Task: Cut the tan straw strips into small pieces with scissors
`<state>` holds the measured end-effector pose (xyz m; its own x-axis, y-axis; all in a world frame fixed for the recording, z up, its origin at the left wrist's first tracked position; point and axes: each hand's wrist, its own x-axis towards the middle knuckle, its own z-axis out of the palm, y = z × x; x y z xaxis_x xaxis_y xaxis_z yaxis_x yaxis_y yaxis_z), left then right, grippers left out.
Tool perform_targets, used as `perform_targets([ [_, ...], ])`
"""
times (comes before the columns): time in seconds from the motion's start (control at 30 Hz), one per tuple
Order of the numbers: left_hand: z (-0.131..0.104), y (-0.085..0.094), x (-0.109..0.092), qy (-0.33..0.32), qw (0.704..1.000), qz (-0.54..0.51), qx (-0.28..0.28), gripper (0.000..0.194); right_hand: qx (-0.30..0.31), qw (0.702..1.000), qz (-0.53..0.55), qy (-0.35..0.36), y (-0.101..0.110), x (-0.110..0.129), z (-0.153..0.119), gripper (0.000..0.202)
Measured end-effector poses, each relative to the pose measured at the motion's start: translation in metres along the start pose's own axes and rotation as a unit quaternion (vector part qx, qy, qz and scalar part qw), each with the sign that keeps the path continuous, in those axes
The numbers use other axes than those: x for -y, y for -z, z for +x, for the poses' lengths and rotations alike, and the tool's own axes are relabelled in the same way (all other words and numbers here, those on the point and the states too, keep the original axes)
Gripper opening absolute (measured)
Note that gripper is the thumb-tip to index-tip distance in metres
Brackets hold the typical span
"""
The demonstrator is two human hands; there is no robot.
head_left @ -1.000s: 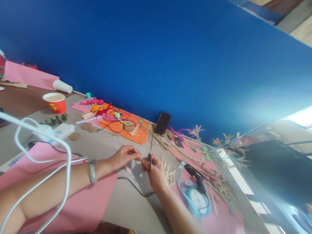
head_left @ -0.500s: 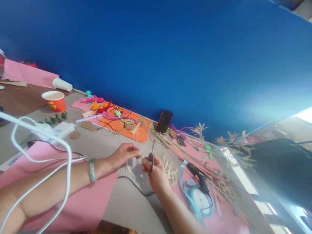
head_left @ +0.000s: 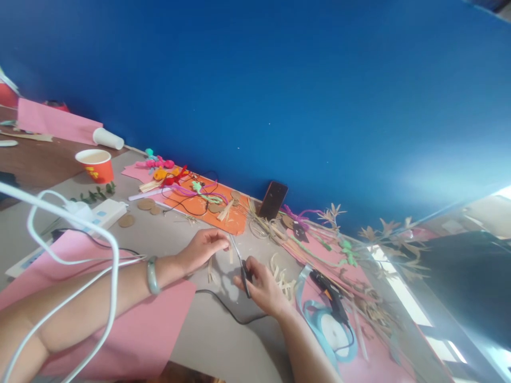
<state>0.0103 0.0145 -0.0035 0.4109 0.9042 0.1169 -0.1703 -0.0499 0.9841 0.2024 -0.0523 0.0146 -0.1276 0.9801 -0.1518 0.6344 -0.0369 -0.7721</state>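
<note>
My left hand (head_left: 203,248), with a pale green bangle (head_left: 152,275) on its wrist, pinches a short tan strip (head_left: 231,256) between thumb and fingertips. The strip hangs down over the grey table. My right hand (head_left: 264,288) grips a pair of scissors (head_left: 246,277) by the dark handles. Their thin blades point up and left, close beside the strip at my left fingertips; whether they touch it I cannot tell. Below my left hand lies another frayed tan piece (head_left: 211,271). Pale curled strips (head_left: 282,279) lie just beyond my right hand.
A glue gun (head_left: 330,295) and a blue ribbon roll (head_left: 335,332) lie at right. A phone (head_left: 273,200) leans against the blue wall. Pipe cleaners and cork-like discs cover orange card (head_left: 235,222). At left are a red paper cup (head_left: 98,169), a power strip (head_left: 107,214) and looping white cable (head_left: 115,287).
The scissors have swung from pointing up toward the phone to pointing left at the strip. My right fingers have shifted onto the handles, and my two hands are slightly further apart.
</note>
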Motion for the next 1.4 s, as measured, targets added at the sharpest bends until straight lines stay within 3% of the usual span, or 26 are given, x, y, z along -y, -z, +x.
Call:
perform_targets([
  [0.23,0.000,0.001,0.007,-0.010,1.000,-0.011,0.018,0.013,0.046,0.998,0.025,0.015,0.000,-0.013,-0.001,0.025],
  [0.77,-0.001,0.001,0.005,0.005,0.999,-0.020,0.027,0.013,0.064,0.994,0.085,-0.014,0.000,-0.010,0.000,0.034],
  [1.4,-0.001,0.001,0.000,-0.011,1.000,-0.018,0.013,0.014,0.034,0.986,0.162,0.001,-0.002,-0.008,0.003,0.042],
])
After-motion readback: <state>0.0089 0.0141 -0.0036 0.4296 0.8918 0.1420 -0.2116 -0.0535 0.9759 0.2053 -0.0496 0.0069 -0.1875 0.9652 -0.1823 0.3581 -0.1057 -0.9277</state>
